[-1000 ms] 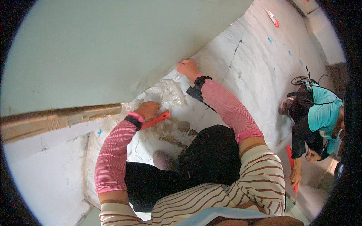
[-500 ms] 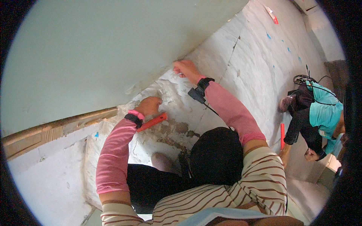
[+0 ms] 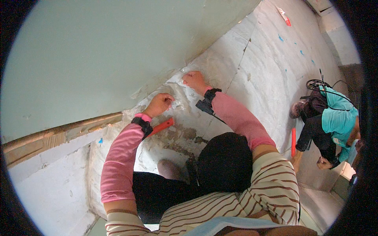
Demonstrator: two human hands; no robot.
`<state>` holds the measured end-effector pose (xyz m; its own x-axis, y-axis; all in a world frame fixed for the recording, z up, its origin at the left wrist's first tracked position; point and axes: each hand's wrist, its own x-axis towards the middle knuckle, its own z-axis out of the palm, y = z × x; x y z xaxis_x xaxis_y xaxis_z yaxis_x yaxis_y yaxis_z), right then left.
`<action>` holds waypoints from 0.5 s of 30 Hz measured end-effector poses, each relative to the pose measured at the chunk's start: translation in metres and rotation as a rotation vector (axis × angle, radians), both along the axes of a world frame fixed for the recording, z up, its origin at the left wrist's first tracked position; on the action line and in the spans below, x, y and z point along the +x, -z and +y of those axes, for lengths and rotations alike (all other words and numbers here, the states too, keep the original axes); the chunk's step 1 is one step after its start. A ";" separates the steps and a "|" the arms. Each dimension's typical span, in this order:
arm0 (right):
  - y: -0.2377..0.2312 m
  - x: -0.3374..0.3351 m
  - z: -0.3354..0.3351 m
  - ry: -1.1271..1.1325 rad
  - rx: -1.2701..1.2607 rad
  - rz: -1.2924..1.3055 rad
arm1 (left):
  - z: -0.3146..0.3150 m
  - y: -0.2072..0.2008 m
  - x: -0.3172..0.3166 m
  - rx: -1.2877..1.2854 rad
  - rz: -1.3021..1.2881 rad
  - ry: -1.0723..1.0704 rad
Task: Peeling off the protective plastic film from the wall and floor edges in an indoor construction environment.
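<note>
Crumpled, glossy clear plastic film [image 3: 178, 104] lies where the floor meets the pale green wall. My left hand [image 3: 158, 104] is closed over its near side, fingertips pinched on what looks like an edge of the film. Farther along the wall to the right, my right hand [image 3: 194, 80] has curled fingers, with a shiny bit of film at the fingertips. Just below my left wrist is a red-orange bar-shaped tool or handle [image 3: 162, 126] on the floor, partly hidden by my wrist strap.
The green wall [image 3: 98, 55] rises close on the left, with a wooden strip [image 3: 59, 135] along its foot. A co-worker in turquoise [image 3: 336, 112] crouches at the right, near a red stick-like tool [image 3: 293, 142]. A red-and-white item [image 3: 284, 17] lies at the far end.
My left hand has lifted away from the red-orange tool, moving slightly farther toward the wall. My right hand has drawn back a little toward me.
</note>
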<state>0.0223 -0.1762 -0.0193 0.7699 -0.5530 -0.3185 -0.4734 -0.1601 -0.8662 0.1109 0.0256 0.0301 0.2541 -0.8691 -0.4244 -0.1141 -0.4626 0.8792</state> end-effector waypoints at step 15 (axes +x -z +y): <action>-0.009 0.032 0.004 0.053 0.713 -0.089 | 0.000 -0.009 -0.004 0.117 0.100 -0.125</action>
<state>0.0541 -0.1724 -0.0108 0.7874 -0.2716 -0.5534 -0.3876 0.4799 -0.7871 0.1069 0.0252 0.0389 0.3084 -0.7770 -0.5487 0.0355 -0.5670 0.8229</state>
